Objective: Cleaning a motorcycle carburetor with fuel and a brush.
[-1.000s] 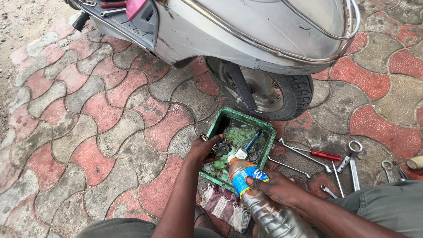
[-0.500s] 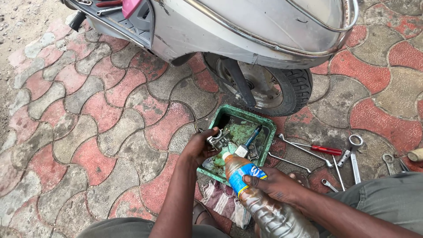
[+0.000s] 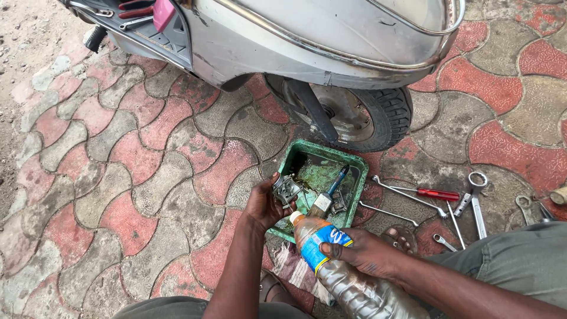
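Observation:
My left hand [image 3: 264, 204] holds a small grey metal engine part [image 3: 286, 189] over the left edge of a green plastic tray [image 3: 293, 156]. My right hand [image 3: 365, 253] grips a clear plastic bottle with a blue label [image 3: 331, 260], tilted so its open mouth points toward the metal part. Dirty liquid, a blue-handled brush [image 3: 331, 191] and another small metal piece [image 3: 339, 204] lie in the tray.
A grey scooter [image 3: 307, 41] stands just behind the tray, its rear wheel [image 3: 360, 118] touching the far rim. Spanners [image 3: 475, 201] and a red-handled screwdriver [image 3: 431, 194] lie on the paving to the right. A cloth [image 3: 289, 263] lies under my arms.
My left hand has lifted the metal part out of the tray and now holds it at the tray's left edge. The bottle stays tilted in my right hand.

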